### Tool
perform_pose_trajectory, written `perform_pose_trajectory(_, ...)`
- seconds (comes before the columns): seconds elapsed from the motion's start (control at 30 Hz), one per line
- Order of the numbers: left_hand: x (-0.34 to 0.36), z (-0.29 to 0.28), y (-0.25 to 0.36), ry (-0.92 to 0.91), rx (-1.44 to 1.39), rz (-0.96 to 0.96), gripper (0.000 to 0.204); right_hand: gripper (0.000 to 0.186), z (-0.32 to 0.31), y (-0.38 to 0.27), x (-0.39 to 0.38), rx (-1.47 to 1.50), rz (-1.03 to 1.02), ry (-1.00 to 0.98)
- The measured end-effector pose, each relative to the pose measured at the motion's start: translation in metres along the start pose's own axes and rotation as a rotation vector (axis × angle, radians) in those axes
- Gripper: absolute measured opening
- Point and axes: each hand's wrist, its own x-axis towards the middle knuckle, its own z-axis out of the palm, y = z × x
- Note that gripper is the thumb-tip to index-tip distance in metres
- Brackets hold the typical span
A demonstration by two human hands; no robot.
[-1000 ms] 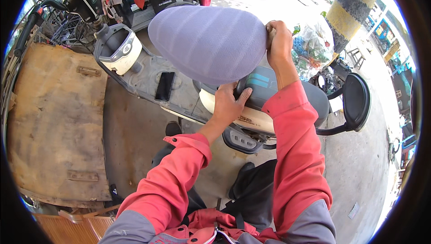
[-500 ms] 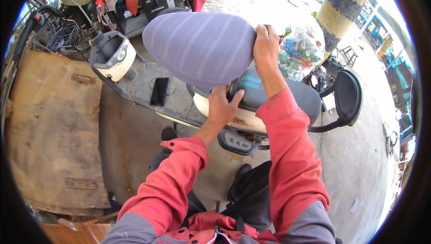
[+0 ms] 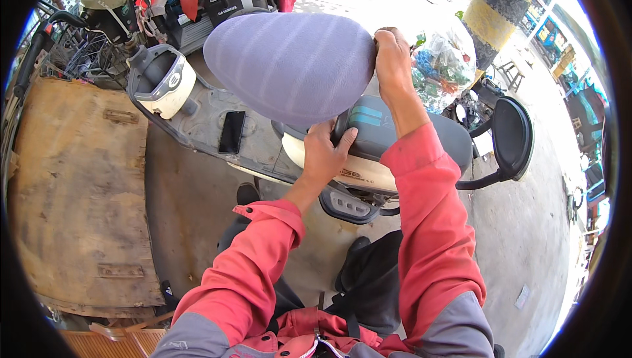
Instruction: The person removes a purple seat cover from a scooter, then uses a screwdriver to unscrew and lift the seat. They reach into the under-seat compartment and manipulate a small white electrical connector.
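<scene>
A large oval pad [image 3: 289,65], wrapped in striped lilac cloth, stands raised over the middle of a white-and-grey scooter [image 3: 359,172]. At its right edge my right hand [image 3: 394,58] is closed, with the fingers curled over the rim. Below the pad, my left hand [image 3: 326,155] grips the front end of the dark scooter seat [image 3: 421,135]. Its thumb lies along the seat's side, while the pad's lower edge partly hides the fingers. On the scooter's footboard, left of that hand, lies a black phone [image 3: 232,132].
A white front basket [image 3: 168,84] is at the left, and a black backrest [image 3: 513,139] at the right. Beyond the seat sits a clear plastic bag [image 3: 444,65] near a striped pillar [image 3: 503,12]. A wooden board [image 3: 79,193] fills the left side.
The pad has shifted slightly left and up, with my right hand still at its edge. My left hand keeps its place by the seat's front. The whole view has shifted a little.
</scene>
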Motion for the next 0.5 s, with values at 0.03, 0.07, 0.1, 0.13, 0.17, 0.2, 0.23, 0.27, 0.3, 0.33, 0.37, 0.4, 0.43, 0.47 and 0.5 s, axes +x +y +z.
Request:
perform_pose_trajectory(0.03,-0.002,0.001,0.000,-0.006,-0.018,-0.019,0.036,0.031,0.003,0.000,-0.001,-0.101,-0.050,0.027)
perform_pose_trajectory(0.07,-0.001,0.000,0.000,-0.012,-0.036,-0.033,0.037,0.032,0.005,0.000,-0.003,-0.088,-0.051,0.041)
perform_pose_trajectory(0.1,0.000,0.000,0.001,-0.007,-0.039,-0.026,0.036,0.034,0.007,0.000,-0.004,-0.074,-0.052,0.054)
perform_pose_trajectory(0.13,0.000,0.001,0.002,-0.002,-0.042,-0.018,0.036,0.036,0.008,0.000,-0.005,-0.060,-0.053,0.066)
perform_pose_trajectory(0.17,0.000,0.001,0.002,0.003,-0.042,-0.014,0.035,0.035,0.009,0.003,-0.004,-0.030,-0.050,0.078)
perform_pose_trajectory(0.2,0.000,0.001,0.001,0.001,-0.036,-0.013,0.035,0.035,0.010,0.005,-0.003,0.001,-0.048,0.090)
perform_pose_trajectory(0.23,0.000,0.002,0.001,0.000,-0.031,-0.012,0.035,0.034,0.009,0.007,-0.002,0.032,-0.045,0.102)
perform_pose_trajectory(0.27,0.000,0.002,0.001,-0.003,-0.024,-0.009,0.034,0.034,0.009,0.006,-0.001,0.047,-0.034,0.086)
perform_pose_trajectory(0.3,-0.001,0.002,0.000,-0.002,-0.013,-0.013,0.034,0.033,0.008,0.005,0.000,0.063,-0.023,0.070)
perform_pose_trajectory(0.33,-0.002,0.001,0.000,-0.001,-0.002,-0.017,0.033,0.033,0.007,0.005,0.003,0.078,-0.012,0.055)
perform_pose_trajectory(0.37,-0.001,0.002,0.001,0.000,0.004,-0.017,0.033,0.031,0.005,0.006,0.009,0.129,-0.002,0.031)
perform_pose_trajectory(0.4,0.000,0.002,0.003,0.001,0.005,-0.006,0.033,0.030,0.000,0.008,0.014,0.176,0.040,0.002)
perform_pose_trajectory(0.43,0.000,0.002,0.004,0.001,0.005,0.005,0.033,0.030,-0.004,0.010,0.018,0.222,0.081,-0.025)
perform_pose_trajectory(0.47,0.001,0.001,0.004,0.005,0.006,0.015,0.033,0.030,-0.005,0.007,0.018,0.269,0.123,-0.057)
perform_pose_trajectory(0.5,0.001,0.001,0.005,-0.005,-0.003,0.001,0.034,0.020,-0.005,0.006,0.014,0.320,0.150,-0.066)
